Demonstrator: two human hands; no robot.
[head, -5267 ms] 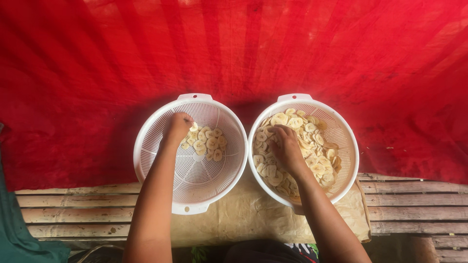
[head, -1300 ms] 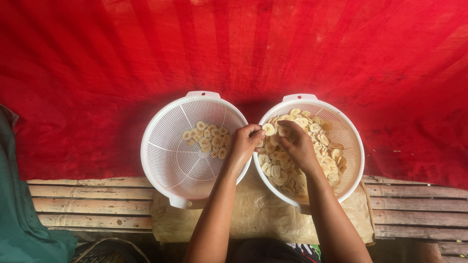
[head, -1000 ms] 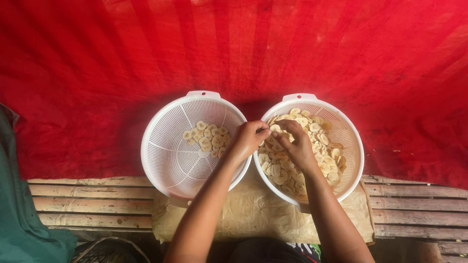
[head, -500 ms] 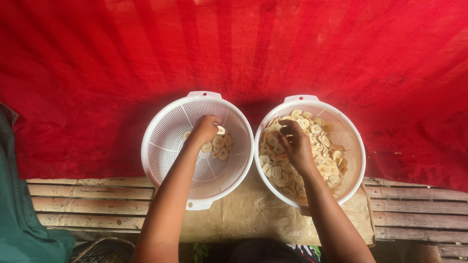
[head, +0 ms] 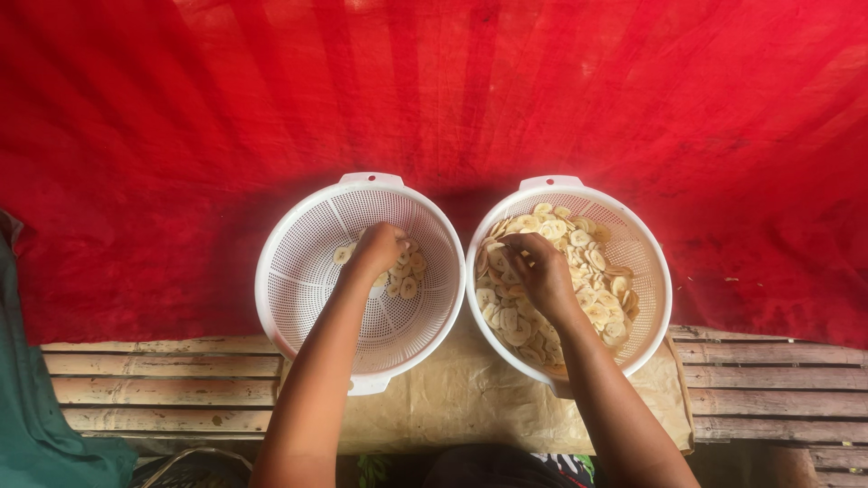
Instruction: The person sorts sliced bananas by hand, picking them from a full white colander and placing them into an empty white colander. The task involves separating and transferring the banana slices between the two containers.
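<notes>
we see two white plastic colanders side by side on a sheet of brown paper (head: 470, 407) laid over wooden slats (head: 163, 380), with a red cloth (head: 434, 90) filling the space behind them. the left hand (head: 380, 248) reaches into the left colander (head: 298, 298), its fingers curled downward over a small heap of pale round banana slices (head: 407, 276) near the middle; we cannot tell whether it is pinching a slice or only resting on them. the right hand (head: 542, 271) sits inside the right colander (head: 646, 298), fingers bent and drawn together among a much larger pile of slices (head: 592, 267) that covers most of that basket. the two colanders touch rim to rim. a fold of green fabric (head: 36, 407) shows at the left edge.
</notes>
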